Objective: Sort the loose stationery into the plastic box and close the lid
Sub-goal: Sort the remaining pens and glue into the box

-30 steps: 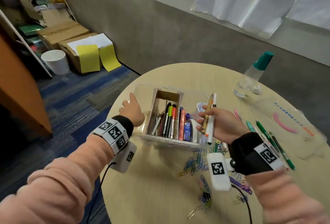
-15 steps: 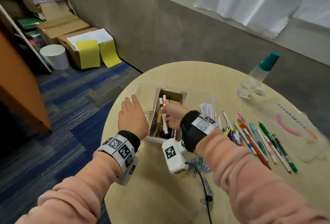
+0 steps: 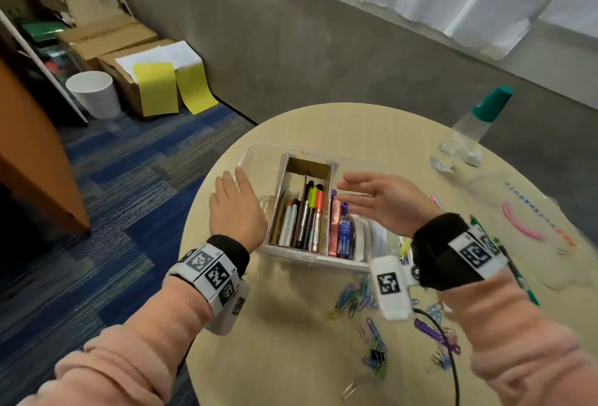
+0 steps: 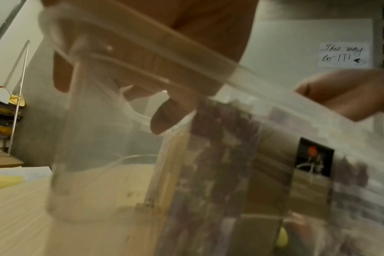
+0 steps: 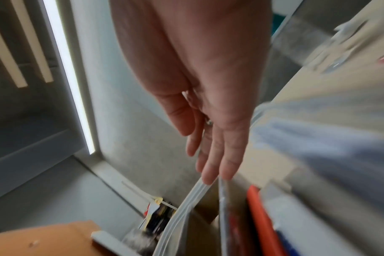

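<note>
Right hand (image 3: 385, 201) is empty now, fingers straight, palm turned left, hovering over the right part of the plastic box (image 3: 310, 258). Half a second ago it was down in the cardboard divider (image 3: 309, 166) with a white pen; a second ago it gripped two pens to the right of the box. In the right wrist view the fingertips (image 5: 210, 175) sit just above the box rim.

Left hand (image 3: 238, 211) lies flat on the box's left rim, fingers straight, nothing pinched; same spot as in both earlier frames. Left wrist view shows the fingers (image 4: 173, 110) over the clear wall.

Box stands between the two hands on the round table (image 3: 291, 341), lid off. Pens upright-ish in the divider, tape and a blue item in the right section.

Paper clips (image 3: 356, 298) loose just in front of the box. Green pen (image 3: 517, 276) partly hidden by the right wrist. Clear lid (image 3: 524, 211) to the right, with blue print reading mirrored, not legible. Bottle (image 3: 466, 137) beyond it.

A wall note in the left wrist view reads "This way to |||" (image 4: 342, 54).
</note>
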A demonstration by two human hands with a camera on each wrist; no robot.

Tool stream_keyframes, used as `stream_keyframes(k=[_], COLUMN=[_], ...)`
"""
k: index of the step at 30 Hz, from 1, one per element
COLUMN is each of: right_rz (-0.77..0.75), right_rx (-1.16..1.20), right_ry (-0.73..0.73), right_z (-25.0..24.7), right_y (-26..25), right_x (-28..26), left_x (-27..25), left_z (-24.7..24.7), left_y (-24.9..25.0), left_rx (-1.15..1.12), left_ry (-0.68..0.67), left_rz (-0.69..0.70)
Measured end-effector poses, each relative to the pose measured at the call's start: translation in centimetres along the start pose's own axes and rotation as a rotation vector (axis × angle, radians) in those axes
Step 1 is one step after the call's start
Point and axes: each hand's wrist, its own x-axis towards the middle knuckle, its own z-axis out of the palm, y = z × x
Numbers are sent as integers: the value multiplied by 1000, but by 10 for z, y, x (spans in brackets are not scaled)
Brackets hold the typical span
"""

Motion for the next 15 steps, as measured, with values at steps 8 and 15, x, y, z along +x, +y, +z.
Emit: stream_keyframes(k=[8, 15], right_rz=[-36, 6], right_rx=[277, 281], right_ry=[411, 720], right_z=[-96, -155], right_y=[53, 122], right_x=[-44, -81], left_x=[-7, -52], left_z=[-16, -18], left_y=[36, 103], left_rx=[-232, -517], left_ry=[-14, -20], left_rz=[109, 643])
